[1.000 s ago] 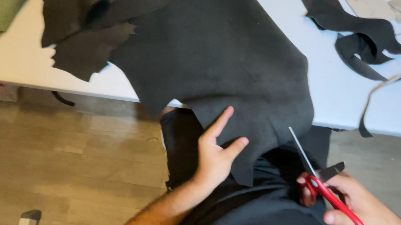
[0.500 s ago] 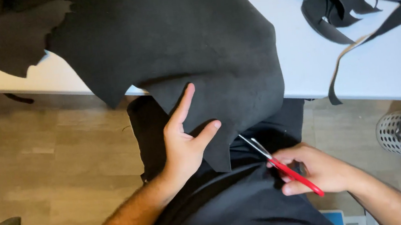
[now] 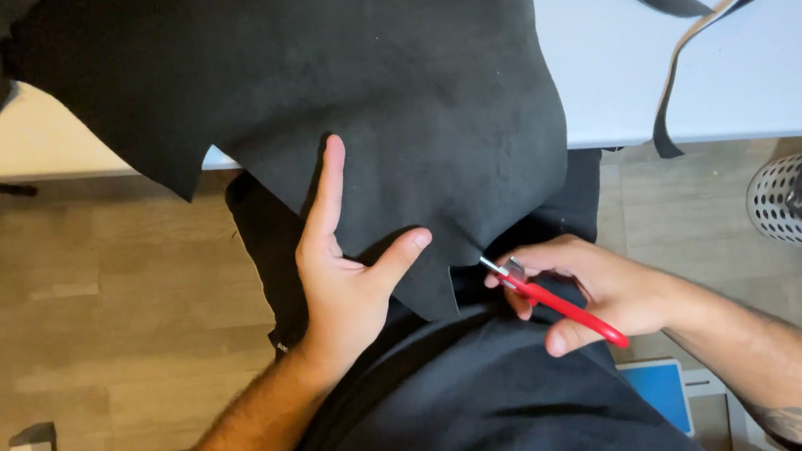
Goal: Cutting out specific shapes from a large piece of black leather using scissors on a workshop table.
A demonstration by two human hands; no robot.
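Black suede sheet (image 3: 385, 86) drapes off the table edge from 12 o'clock toward centre; red-handled scissors (image 3: 556, 301) bite its jagged hem at 4 o'clock.

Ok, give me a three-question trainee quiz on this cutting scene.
1. True or false: the left hand rests on the black sheet.
2. What does the right hand hold? A) a knife B) red-handled scissors C) a pen
3. What stands on the floor at right, below the white table?

Key: 1 true; 2 B; 3 a white perforated bin.
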